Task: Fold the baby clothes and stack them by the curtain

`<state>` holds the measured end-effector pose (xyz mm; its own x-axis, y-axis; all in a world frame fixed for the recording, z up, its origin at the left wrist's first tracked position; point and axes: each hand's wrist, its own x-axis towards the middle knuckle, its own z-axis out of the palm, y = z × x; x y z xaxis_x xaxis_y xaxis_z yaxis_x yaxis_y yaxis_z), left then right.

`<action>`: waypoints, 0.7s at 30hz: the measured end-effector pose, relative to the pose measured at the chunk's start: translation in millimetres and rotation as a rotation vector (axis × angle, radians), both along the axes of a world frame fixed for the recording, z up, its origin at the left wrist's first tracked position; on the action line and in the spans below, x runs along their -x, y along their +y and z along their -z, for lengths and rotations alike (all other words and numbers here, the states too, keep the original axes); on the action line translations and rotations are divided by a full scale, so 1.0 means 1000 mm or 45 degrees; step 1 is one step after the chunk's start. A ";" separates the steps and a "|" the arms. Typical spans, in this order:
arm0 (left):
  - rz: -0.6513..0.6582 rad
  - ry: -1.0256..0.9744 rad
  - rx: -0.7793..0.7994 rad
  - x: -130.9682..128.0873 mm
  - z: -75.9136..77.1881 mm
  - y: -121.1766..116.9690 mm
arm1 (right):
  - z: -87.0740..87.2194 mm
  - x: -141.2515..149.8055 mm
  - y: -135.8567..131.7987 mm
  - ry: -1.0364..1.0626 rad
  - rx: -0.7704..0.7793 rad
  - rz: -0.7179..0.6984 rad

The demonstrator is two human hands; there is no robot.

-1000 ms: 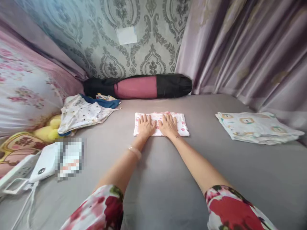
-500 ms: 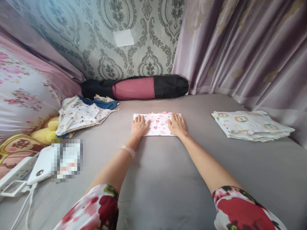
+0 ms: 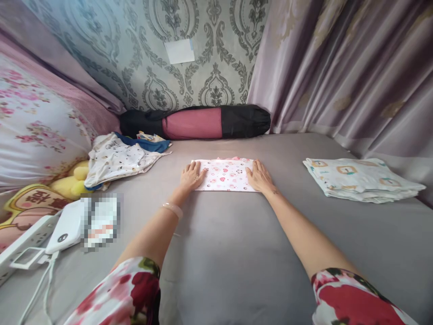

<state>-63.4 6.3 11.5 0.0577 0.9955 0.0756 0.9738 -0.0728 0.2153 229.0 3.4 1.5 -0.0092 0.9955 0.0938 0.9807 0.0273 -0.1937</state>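
A folded white cloth with pink and red prints (image 3: 224,176) lies flat on the grey bed sheet (image 3: 230,253). A bit of pink trim shows along its far edge. My left hand (image 3: 192,176) rests on its left end, fingers stretched forward. On the right end lies my right hand (image 3: 261,177), palm down with fingers extended and the thumb pointing inward. Neither hand is closed around the fabric. It cannot be seen whether it is a garment or a plain cloth.
A stack of folded printed cloths (image 3: 361,178) sits to the right. Rumpled small clothes (image 3: 123,158) lie at left, near a white power bank (image 3: 66,228) and a power strip (image 3: 29,239) with cables. A black and pink rolled bag (image 3: 192,123) lies along the wall.
My hands have slid apart toward the two ends of the cloth, showing more of its print. The whole view has shifted slightly.
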 end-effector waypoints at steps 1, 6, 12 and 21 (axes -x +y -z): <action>-0.008 0.009 -0.002 -0.001 -0.001 0.000 | -0.001 0.000 -0.001 -0.001 0.012 0.022; -0.002 0.061 0.003 0.000 -0.003 0.000 | -0.005 0.002 -0.003 -0.029 0.031 0.023; 0.118 0.205 -0.100 -0.014 -0.010 0.002 | -0.020 0.014 -0.001 -0.074 -0.011 -0.059; 0.393 0.176 -0.085 -0.056 -0.005 0.003 | -0.010 0.035 0.007 -0.045 -0.047 -0.276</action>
